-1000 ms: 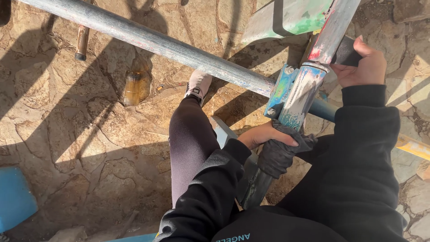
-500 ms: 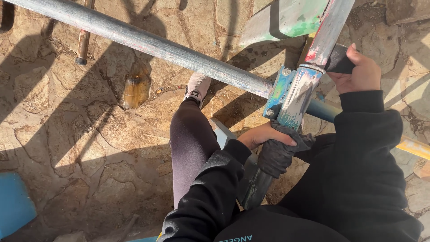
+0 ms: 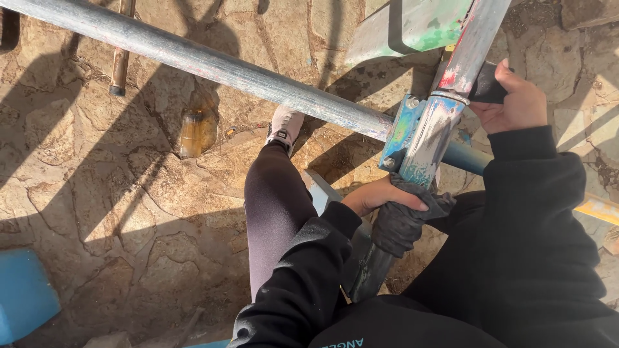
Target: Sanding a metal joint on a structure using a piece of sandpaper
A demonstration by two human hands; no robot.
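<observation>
**Both hands on a paint-flecked metal post, rag below, dark block above**

The left hand (image 3: 380, 193) sits just right of the frame's centre, fingers curled around a dark grey rag (image 3: 403, 222) and pressing it against the upright post (image 3: 429, 145). The rag wraps the post right under a blue-painted clamp (image 3: 400, 132), where a long horizontal pipe (image 3: 213, 61) meets it; that pipe runs from the upper left corner down to the clamp and goes on past it as a blue stub toward the right.

The right hand (image 3: 516, 103), in the upper right, is closed on a black block (image 3: 487, 90) held against the post's right side, above the clamp.

Room is tight around the post: the black sleeves flank it, a dark-trousered leg with a pale shoe (image 3: 284, 125) stretches up the middle, and a green-smeared metal plate (image 3: 412, 26) hangs over the top. The open space lies to the left, on the sunlit stone floor (image 3: 129, 212), crossed by bar shadows. There, a brownish glass jar (image 3: 196, 132) lies near the pipe, a thin rusty rod (image 3: 121, 55) stands at the upper left, and a blue edge (image 3: 22, 293) cuts into the lower left corner.
</observation>
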